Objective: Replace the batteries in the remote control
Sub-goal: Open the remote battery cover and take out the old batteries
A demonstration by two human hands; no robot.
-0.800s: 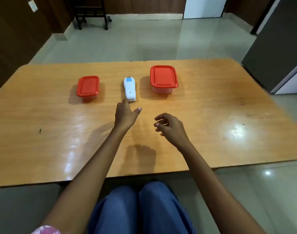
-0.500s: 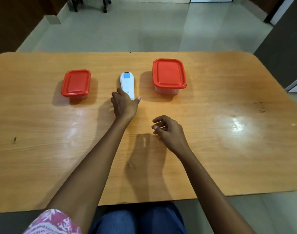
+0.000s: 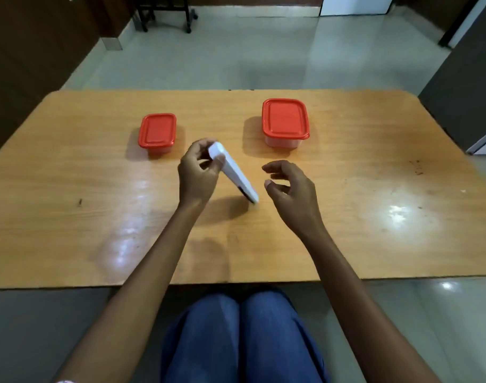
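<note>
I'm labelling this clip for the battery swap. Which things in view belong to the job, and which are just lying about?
In use:
white remote, pinched at one end by the left hand
right hand, open beside it

Untouched:
small red-lidded box
larger red-lidded box; contents not visible

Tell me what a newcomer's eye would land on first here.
First, the white remote, held tilted above the middle of the wooden table by the left hand. The right hand is open beside its lower end. Next, two red-lidded containers behind: a small one left, a larger one right.
</note>
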